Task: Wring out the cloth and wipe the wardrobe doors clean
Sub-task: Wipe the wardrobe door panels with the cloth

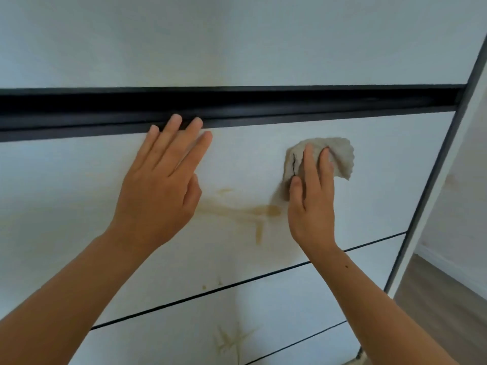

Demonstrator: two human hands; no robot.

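Grey cloth (329, 156), crumpled, flat against white wardrobe door (382, 167), right of centre. Right hand (311, 204) presses it with straight fingers, thumb alongside; no curl around it. Left hand (160, 180) flat on same panel, fingers spread, tips reaching black rail (79, 111) above. Yellow-brown stain (253, 213) between hands; fainter one (232, 341) on nearer panel.

One wide-angle head-worn camera looks straight ahead, close up, at the wardrobe door (369, 180)
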